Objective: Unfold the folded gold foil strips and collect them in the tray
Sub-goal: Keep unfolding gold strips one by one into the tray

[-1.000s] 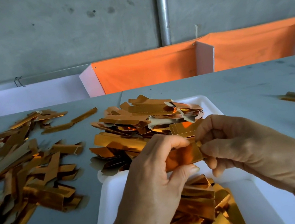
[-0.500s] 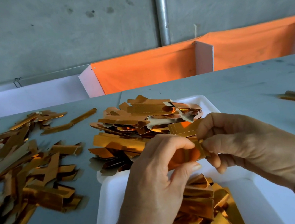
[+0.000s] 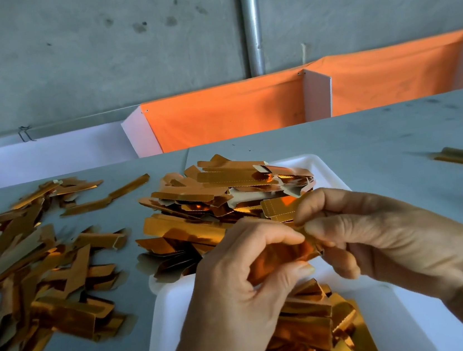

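Many gold foil strips [image 3: 226, 193] already lie heaped in the white tray [image 3: 328, 163] at centre frame, more at its lower end. A large pile of folded strips [image 3: 32, 272] waits on the grey worktop [image 3: 380, 142] at left, so much seems left to do. Over the tray, the left hand [image 3: 240, 305] and right hand [image 3: 378, 239] each pinch an end of one strip [image 3: 281, 256], each grip clamped on it, apparently mid-unfold.

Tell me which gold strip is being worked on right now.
The gold strip pinched between the left hand and right hand, held above the white tray; all the others lie loose.
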The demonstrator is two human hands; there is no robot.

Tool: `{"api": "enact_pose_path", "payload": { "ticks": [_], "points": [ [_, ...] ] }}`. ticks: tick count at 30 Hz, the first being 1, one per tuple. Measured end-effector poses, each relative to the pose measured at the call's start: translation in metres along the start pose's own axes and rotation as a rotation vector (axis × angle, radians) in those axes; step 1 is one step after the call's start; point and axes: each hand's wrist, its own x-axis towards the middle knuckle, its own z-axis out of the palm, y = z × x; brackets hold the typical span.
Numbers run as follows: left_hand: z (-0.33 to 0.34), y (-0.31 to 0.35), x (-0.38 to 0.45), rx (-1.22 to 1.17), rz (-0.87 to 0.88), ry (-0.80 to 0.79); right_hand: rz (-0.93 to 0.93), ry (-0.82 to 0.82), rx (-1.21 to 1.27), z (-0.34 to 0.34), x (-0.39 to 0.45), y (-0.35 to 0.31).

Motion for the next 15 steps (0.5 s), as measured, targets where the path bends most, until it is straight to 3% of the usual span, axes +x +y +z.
{"api": "enact_pose_path", "payload": {
  "ticks": [4,10,15],
  "points": [
    [0.001,-0.003,0.0,-0.102,-0.119,-0.019,0.061,0.013,-0.026,0.001,0.005,0.006],
    [-0.002,-0.004,0.002,-0.384,-0.276,-0.104,0.166,-0.042,0.204,0.005,0.004,0.006],
    [-0.001,-0.012,0.001,-0.312,-0.378,-0.166,0.184,-0.004,0.046,0.003,0.004,0.008]
  ]
}}
